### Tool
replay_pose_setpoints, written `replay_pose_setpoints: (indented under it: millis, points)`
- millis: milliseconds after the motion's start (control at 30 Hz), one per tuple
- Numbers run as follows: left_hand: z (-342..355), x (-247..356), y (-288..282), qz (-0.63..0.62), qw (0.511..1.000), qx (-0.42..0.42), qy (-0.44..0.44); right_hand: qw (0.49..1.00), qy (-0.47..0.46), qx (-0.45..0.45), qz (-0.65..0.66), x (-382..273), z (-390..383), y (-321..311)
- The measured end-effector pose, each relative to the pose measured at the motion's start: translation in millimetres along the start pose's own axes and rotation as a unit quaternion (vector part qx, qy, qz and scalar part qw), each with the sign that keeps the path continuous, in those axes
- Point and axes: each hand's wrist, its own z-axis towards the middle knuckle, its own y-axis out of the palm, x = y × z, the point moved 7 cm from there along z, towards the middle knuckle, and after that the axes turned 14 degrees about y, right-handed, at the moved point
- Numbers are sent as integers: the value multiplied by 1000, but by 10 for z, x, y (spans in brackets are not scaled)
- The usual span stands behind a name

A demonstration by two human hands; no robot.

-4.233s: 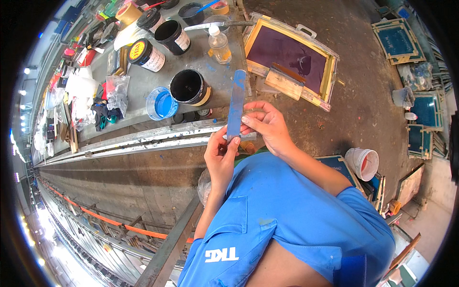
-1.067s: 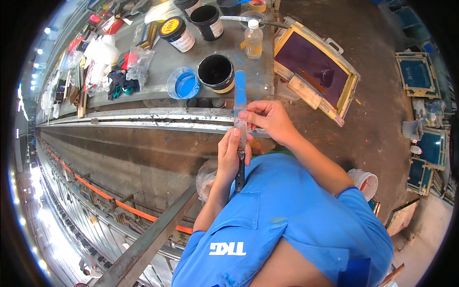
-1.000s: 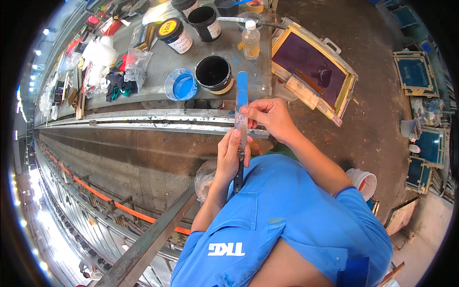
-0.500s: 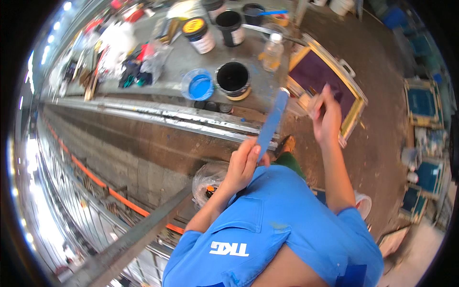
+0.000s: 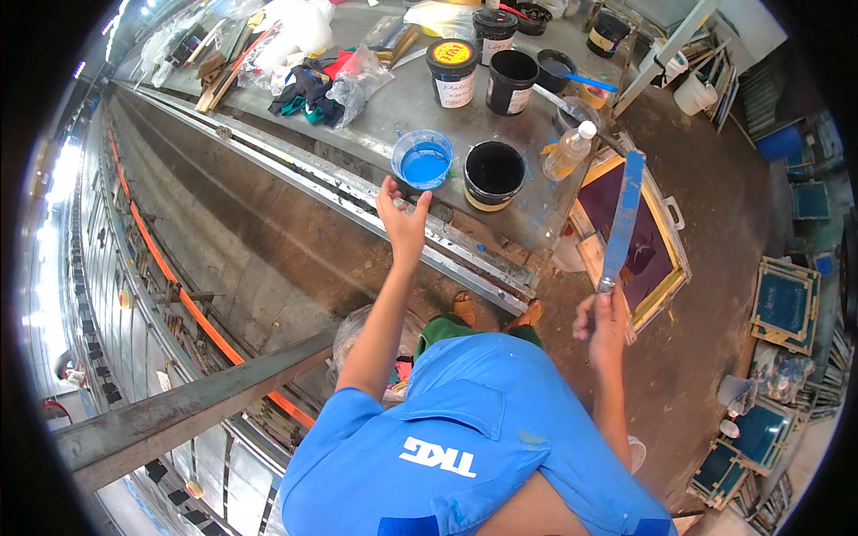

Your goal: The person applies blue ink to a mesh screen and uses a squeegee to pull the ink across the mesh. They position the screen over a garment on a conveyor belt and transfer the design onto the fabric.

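My right hand (image 5: 604,326) is closed round the handle end of a long flat spatula (image 5: 623,219), its blade smeared with blue and pointing up and away. My left hand (image 5: 404,221) reaches forward with thumb and fingers spread at the near side of a clear plastic cup (image 5: 423,159) with blue ink in it. Whether the fingertips touch the cup I cannot tell. Right of the cup stands an uncovered black tub (image 5: 494,175) with a dark inside. A clear bottle with a white cap (image 5: 569,150) holds some yellowish liquid.
Several black tubs, one with a yellow-marked lid (image 5: 453,73), stand farther back on the grey table (image 5: 375,112). Cloths and plastic bags (image 5: 315,85) lie to the left. A wooden-framed screen (image 5: 648,241) leans at the right. A metal beam (image 5: 197,402) crosses the lower left.
The spatula has passed from my left hand to my right. My left hand has moved forward to the cup of blue ink, its fingers now spread. The view has shifted.
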Motion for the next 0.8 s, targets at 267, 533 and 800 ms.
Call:
replay_pose_setpoints:
  millis: [267, 533, 800]
  points:
    - [361, -790, 423, 121, 991, -56, 0, 989, -122, 39, -81, -301, -247, -119]
    - [335, -556, 168, 42, 998, -14, 53, 939, -143, 67, -304, -614, -238, 72]
    - [-162, 476, -481, 15, 978, -58, 202, 782, -286, -53, -551, -1255, -120, 1006]
